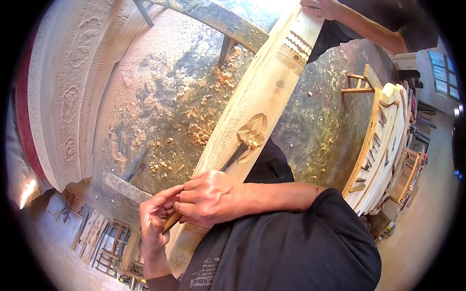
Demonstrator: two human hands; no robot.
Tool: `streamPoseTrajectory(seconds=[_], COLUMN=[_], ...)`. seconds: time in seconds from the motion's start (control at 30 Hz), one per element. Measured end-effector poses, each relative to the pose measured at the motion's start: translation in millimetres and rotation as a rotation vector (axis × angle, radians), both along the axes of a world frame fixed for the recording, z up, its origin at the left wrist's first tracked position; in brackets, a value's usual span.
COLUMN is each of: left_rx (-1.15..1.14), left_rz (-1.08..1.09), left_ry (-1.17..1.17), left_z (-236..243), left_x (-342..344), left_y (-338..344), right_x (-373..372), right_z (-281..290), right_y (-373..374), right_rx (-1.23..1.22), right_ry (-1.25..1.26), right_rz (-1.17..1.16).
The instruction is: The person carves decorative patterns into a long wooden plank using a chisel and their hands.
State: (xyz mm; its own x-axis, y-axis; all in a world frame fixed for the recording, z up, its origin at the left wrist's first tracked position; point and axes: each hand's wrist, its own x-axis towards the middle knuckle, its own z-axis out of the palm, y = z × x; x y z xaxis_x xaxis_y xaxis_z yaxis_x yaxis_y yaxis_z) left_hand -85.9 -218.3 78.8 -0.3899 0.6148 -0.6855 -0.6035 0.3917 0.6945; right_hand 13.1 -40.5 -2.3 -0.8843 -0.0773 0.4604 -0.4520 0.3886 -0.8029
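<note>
A long pale wooden beam (272, 97) runs from the lower left to the upper right. Carved into its face is a flower with leaves (252, 132). My right hand (208, 198) is wrapped round a carving chisel (236, 156), resting low over the beam. The chisel's dark metal blade reaches up to the flower's lower edge; its exact tip shape is hard to make out. Behind that hand, my left hand (156, 218) closes its fingers about the wooden handle's rear end. Farther up, rows of dark wavy cuts (297, 44) cross the beam.
At the beam's far end rests another person's hand (321, 8). Wood shavings (204, 133) litter the floor beneath. A large carved panel (73, 97) stands at left, while tools line a bench (376, 145) at right. A wooden trestle bar (218, 22) passes under the beam.
</note>
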Motion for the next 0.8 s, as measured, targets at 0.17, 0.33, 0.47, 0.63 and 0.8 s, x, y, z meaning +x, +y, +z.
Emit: streamPoseTrajectory(seconds=[0.17,0.33,0.47,0.63,0.8], left_rx=[-0.026,-0.027,-0.013,0.016,0.030], left_rz=[-0.005,0.111,0.174,0.207,0.190], left_ry=[0.006,0.065,0.045,0.051,0.034], left_z=[0.3,5.7,4.5,1.2,0.8], left_x=[1.8,26.1,33.7,35.6,32.8], left_y=[-3.4,-21.0,-33.1,-34.2,-33.4], right_x=[0.0,6.6,8.4,8.3,7.8], right_z=[3.5,3.5,3.5,4.0,4.1], right_y=[2.7,-9.6,-15.1,-16.7,-14.6], right_rx=[0.008,0.010,-0.007,0.005,-0.004], right_ry=[0.027,0.051,0.053,0.063,0.060], right_rz=[0.019,0.110,0.121,0.101,0.099])
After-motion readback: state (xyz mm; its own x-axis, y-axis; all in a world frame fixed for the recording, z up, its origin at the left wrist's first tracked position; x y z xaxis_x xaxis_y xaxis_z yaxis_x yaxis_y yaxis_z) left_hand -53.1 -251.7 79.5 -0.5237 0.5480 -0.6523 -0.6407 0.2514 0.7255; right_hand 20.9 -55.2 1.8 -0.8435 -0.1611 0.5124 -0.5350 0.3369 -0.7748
